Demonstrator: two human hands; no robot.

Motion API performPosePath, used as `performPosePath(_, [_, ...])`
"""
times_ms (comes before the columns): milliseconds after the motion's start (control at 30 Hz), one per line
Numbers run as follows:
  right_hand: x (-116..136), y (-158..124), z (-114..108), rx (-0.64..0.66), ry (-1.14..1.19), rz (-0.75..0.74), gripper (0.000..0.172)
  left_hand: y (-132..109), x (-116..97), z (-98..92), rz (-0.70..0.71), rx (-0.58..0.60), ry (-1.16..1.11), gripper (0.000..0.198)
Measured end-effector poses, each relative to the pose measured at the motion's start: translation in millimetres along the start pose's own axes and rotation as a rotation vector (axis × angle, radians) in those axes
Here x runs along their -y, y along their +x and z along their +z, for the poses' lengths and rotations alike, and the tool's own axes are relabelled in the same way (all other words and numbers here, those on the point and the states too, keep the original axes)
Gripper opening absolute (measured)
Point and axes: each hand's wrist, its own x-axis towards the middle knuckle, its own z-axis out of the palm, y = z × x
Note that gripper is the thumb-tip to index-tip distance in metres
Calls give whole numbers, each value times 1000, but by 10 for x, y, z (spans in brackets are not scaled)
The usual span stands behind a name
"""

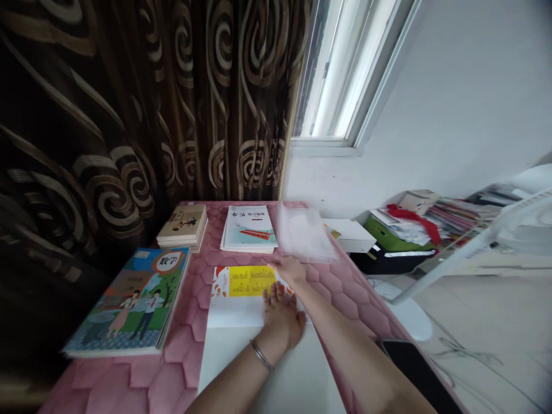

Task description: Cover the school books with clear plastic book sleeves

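Note:
An open booklet (233, 310) lies in front of me, its far part showing a yellow printed panel and red-orange patterns, its near part plain whitish. My left hand (283, 316), with a silver bracelet on the wrist, rests flat on the booklet, palm down and fingers spread. Just beyond it, my right hand (290, 271) is at the booklet's far right corner, its fingers bent together on the edge. The fingertips are small and slightly blurred. Clear plastic sheets (304, 233) lie just past my right hand.
A math textbook stack (133, 305) lies left, with small tan books (183, 224) behind it. White calligraphy books (250, 230) lie at the back of the pink quilted cover (172, 379). A dark phone-like slab (416, 368) sits at the right edge; a white fan (452, 270) stands beyond.

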Motion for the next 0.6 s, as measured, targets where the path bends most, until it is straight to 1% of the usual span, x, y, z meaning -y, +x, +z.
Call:
performPosePath(133, [98, -63, 13, -94, -31, -80, 42, -34, -8, 8, 8, 8, 21, 67])
performPosePath(233, [159, -63, -6, -105, -30, -188, 35, -11, -6, 4, 14, 1, 26, 66])
performPosePath(300, [185, -56, -34, -67, -27, -260, 32, 10, 6, -25, 25, -13, 22, 65])
performPosePath(367, [200, -41, -66, -1, -29, -306, 28, -15, 42, -53, 55, -29, 36, 64])
performPosePath(433, [212, -12, -98, 69, -37, -325, 31, -136, 116, -20, 101, -49, 80, 60])
performPosePath(467, [218, 9, -113, 100, -41, -329, 34, -241, 169, 38, 140, -71, 114, 59])
performPosePath(500, [225, 35, -126, 129, -45, -334, 35, -372, 230, 131, 183, -117, 156, 58])
performPosePath(533, [231, 64, -139, 157, -47, -341, 35, -520, 294, 256, 271, -200, 206, 58])
performPosePath(567, [238, 96, -149, 183, -47, -349, 35, -674, 359, 406, 374, -318, 265, 59])
performPosePath(600, [244, 129, -159, 207, -46, -358, 35, -823, 419, 568, 463, -465, 326, 58])
